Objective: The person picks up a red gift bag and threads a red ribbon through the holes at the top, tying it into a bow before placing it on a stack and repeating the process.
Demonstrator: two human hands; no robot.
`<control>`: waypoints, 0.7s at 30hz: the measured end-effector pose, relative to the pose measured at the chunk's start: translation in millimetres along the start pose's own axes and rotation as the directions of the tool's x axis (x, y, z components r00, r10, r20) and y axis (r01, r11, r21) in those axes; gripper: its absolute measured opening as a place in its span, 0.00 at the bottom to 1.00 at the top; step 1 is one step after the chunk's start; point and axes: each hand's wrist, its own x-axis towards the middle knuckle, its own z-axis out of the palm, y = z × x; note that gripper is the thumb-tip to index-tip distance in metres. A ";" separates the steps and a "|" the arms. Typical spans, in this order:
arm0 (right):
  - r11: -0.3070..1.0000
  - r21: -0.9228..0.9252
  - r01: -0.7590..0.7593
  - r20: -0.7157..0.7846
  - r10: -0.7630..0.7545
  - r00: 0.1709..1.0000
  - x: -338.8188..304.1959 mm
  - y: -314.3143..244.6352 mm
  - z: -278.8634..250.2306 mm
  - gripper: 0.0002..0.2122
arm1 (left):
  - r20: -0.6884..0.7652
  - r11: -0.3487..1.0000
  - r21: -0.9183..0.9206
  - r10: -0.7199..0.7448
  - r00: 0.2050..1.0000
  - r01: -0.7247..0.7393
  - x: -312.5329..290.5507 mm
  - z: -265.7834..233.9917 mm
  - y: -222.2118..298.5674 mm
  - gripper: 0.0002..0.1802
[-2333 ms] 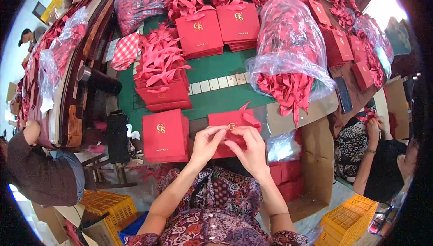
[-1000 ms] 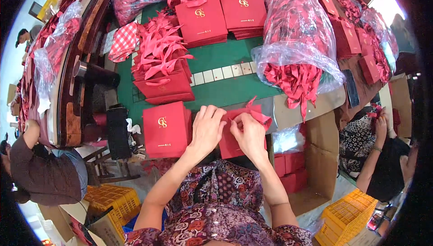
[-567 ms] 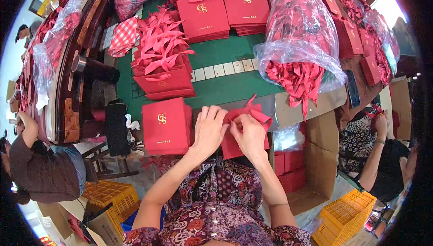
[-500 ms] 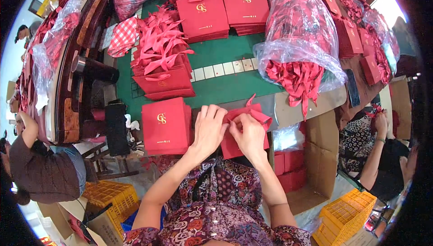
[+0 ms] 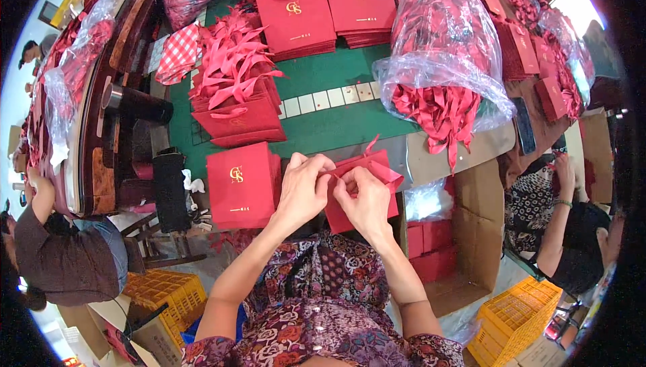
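Note:
A small red paper bag (image 5: 343,217) lies at the table's front edge, under my hands. My left hand (image 5: 303,185) is closed in a pinch over the bag's left side, and my right hand (image 5: 363,195) pinches close beside it. A thin bit of red ribbon shows between the two sets of fingertips; the fingers partly hide it. Another strip of red ribbon (image 5: 387,173) loops over the bag's upper right corner. Just left of my left hand sits a stack of flat red bags (image 5: 229,185) with gold print.
Bags with ribbon handles (image 5: 237,125) are piled behind that stack. A clear plastic sack (image 5: 447,51) spills red ribbons at the right. An open cardboard box (image 5: 479,239) holding red bags stands below the table edge. A dark cylindrical flask (image 5: 138,103) is at left. Co-workers sit on both sides.
My fingertips have shifted slightly at the bag, and a red strip now shows between them. The whole view has slid a little left.

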 end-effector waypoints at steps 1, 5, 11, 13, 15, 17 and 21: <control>1.000 0.000 0.001 -0.001 -0.001 1.000 -0.2 -1.2 -0.6 0.07 | -0.015 1.000 0.006 0.025 1.000 -0.025 -0.2 0.8 0.4 0.09; 0.995 0.011 -0.103 0.032 0.102 0.994 2.5 -8.5 -2.3 0.07 | -0.038 0.997 0.048 0.065 0.997 -0.063 -4.9 -0.3 10.5 0.09; 0.992 0.095 -0.089 0.032 0.086 0.996 4.1 -7.8 -3.9 0.07 | -0.093 0.996 0.008 0.084 0.992 -0.084 -5.6 4.4 10.1 0.10; 0.995 0.096 -0.039 0.025 0.036 0.999 2.2 -5.4 -2.7 0.07 | -0.055 0.998 -0.031 0.060 0.997 -0.062 -2.8 0.0 7.0 0.11; 0.996 0.082 0.029 0.004 -0.030 1.000 4.6 -6.6 -6.9 0.06 | -0.059 0.997 -0.016 0.073 0.996 -0.074 -0.6 1.8 -1.4 0.11; 0.993 0.110 0.044 0.019 -0.046 0.999 7.5 -14.2 -16.5 0.04 | -0.029 0.995 -0.097 -0.028 0.999 0.025 0.8 0.5 -5.2 0.12; 0.977 0.001 0.215 -0.053 -0.214 0.975 23.6 -13.4 -32.5 0.03 | -0.025 0.995 -0.087 -0.054 0.998 0.052 2.2 4.2 -0.4 0.12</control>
